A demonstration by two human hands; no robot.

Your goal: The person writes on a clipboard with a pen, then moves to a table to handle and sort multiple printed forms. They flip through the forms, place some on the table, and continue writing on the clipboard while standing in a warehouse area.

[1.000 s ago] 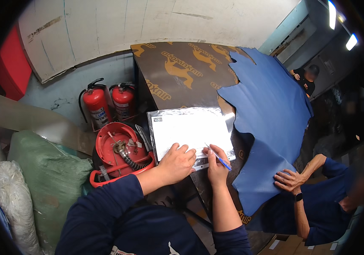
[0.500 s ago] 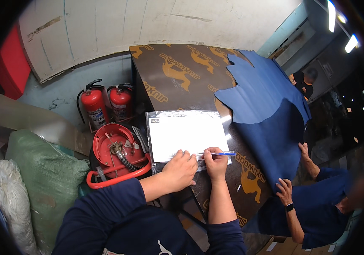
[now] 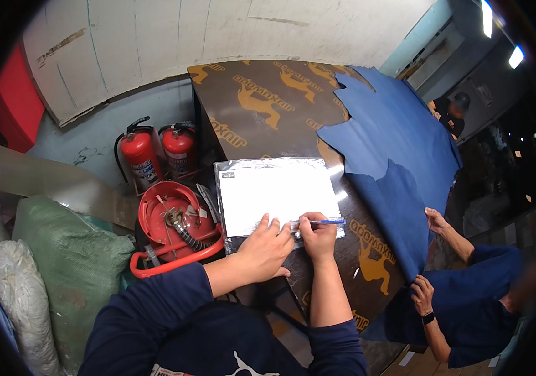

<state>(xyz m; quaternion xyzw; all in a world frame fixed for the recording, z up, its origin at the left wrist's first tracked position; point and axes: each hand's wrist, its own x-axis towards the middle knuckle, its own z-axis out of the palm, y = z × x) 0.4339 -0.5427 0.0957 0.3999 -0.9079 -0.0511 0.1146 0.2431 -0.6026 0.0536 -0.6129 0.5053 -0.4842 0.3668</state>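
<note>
Near the lower edge of a white sheet of paper (image 3: 274, 191), my right hand (image 3: 317, 237) grips a pen (image 3: 330, 221) with a blue end. The paper lies on a board or sleeve (image 3: 237, 165) with shiny, wrinkled clear plastic around its edges. My left hand (image 3: 263, 250) rests on the paper's lower edge with its fingers stretched out, close to the pen's tip. Fine detail on the paper is washed out by glare. To the right, a co-worker's two hands (image 3: 422, 294) hold the edge of a large blue hide (image 3: 393, 138), partly folded over at its near end.
The brown table (image 3: 262, 135) carries yellow printed figures. Left of it stand two fire extinguishers (image 3: 139, 153), a red hose reel-like drum (image 3: 174, 216) and a green sack (image 3: 71, 276). Another person (image 3: 449, 116) is at the far right.
The co-worker's hands have shifted slightly, and the hide's folded part lies lower and nearer to them, showing more of its lighter face. My hands have stayed at the paper's lower edge.
</note>
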